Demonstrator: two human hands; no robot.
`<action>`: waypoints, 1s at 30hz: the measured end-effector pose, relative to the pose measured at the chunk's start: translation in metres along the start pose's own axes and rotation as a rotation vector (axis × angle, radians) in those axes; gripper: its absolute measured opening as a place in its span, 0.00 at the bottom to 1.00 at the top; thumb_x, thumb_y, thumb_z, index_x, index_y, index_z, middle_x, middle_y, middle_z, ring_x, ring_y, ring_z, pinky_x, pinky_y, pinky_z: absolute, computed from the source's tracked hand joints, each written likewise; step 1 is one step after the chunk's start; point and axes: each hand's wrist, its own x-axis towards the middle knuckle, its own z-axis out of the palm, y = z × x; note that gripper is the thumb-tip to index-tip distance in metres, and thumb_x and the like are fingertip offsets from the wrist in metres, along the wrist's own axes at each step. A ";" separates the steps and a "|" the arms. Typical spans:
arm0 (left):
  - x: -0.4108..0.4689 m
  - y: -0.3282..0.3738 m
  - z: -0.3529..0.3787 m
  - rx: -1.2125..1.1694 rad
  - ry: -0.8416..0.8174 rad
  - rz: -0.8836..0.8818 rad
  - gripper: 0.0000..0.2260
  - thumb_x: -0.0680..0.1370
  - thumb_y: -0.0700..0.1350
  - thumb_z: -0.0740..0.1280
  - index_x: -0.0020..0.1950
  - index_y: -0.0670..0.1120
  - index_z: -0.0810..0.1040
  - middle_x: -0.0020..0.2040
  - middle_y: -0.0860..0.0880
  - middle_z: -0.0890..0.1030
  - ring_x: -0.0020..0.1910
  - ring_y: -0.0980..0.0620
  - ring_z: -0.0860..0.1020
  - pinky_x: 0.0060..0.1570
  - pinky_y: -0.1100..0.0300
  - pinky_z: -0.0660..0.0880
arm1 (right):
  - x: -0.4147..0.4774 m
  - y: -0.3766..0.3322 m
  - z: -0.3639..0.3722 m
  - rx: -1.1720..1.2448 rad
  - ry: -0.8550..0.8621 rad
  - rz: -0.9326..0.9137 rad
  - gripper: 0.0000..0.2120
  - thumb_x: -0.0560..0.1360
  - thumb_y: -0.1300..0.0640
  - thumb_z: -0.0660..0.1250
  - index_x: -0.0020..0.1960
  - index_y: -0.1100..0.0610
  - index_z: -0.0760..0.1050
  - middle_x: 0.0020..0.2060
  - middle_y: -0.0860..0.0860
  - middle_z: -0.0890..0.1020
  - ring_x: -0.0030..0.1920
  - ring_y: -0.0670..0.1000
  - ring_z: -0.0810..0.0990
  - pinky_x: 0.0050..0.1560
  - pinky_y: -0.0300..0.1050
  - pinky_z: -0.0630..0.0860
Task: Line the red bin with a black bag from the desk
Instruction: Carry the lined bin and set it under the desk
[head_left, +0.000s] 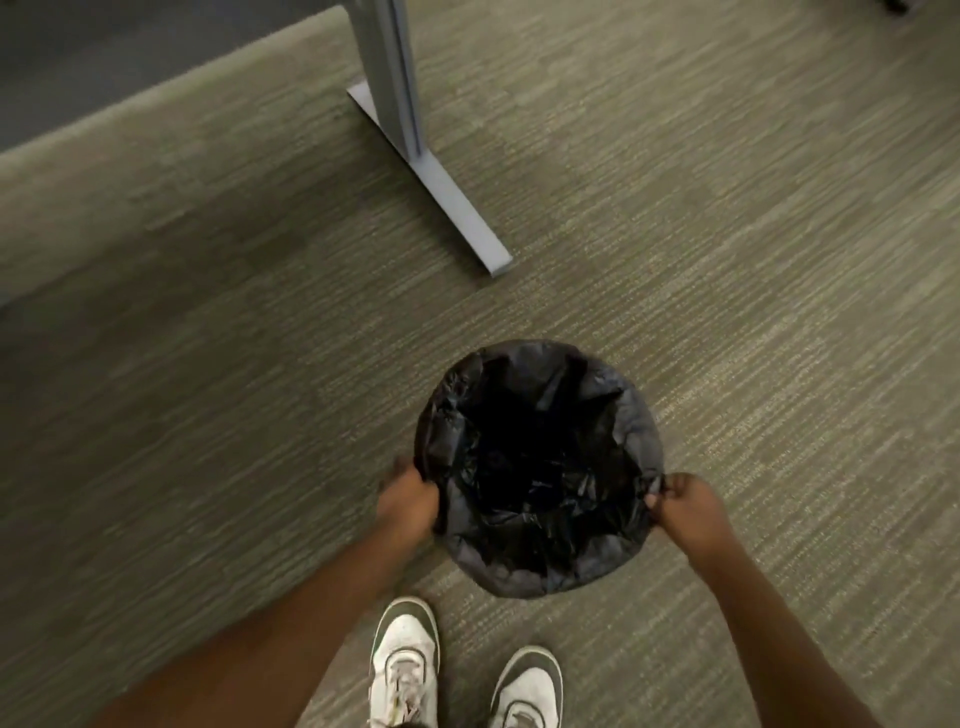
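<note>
The thin, light, slippery black bag (540, 467) already drapes over the carpet-standing bin's rim, hiding its red, each side's hem pinched by the left hand (410, 501) and right hand (685, 504), the best hold.

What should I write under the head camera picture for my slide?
Both hands, left and right, pull a black bag over a bin's rim on the carpet.

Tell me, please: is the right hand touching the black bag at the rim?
Touching. The head view shows the right hand pinching a fold of the black bag at its right edge, with plastic bunched between the fingertips.
</note>
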 end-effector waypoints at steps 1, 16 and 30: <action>0.011 0.001 -0.010 -0.020 0.017 -0.032 0.14 0.77 0.42 0.60 0.61 0.40 0.71 0.58 0.36 0.78 0.56 0.37 0.77 0.49 0.51 0.72 | 0.011 -0.014 0.006 -0.001 -0.003 -0.016 0.01 0.69 0.61 0.68 0.40 0.58 0.79 0.37 0.60 0.84 0.40 0.61 0.83 0.46 0.59 0.81; 0.091 -0.004 -0.090 -0.181 0.131 -0.193 0.16 0.78 0.44 0.60 0.63 0.37 0.70 0.61 0.35 0.76 0.56 0.35 0.76 0.54 0.46 0.76 | 0.066 -0.180 0.061 -0.215 -0.034 -0.299 0.06 0.70 0.63 0.64 0.38 0.65 0.76 0.32 0.59 0.76 0.36 0.58 0.78 0.36 0.44 0.68; 0.112 -0.024 -0.108 -0.195 0.173 -0.246 0.15 0.79 0.41 0.60 0.64 0.36 0.68 0.61 0.34 0.74 0.57 0.35 0.75 0.50 0.47 0.73 | 0.066 -0.223 0.104 -0.346 -0.065 -0.394 0.07 0.72 0.65 0.61 0.41 0.67 0.77 0.39 0.65 0.79 0.39 0.59 0.75 0.39 0.45 0.66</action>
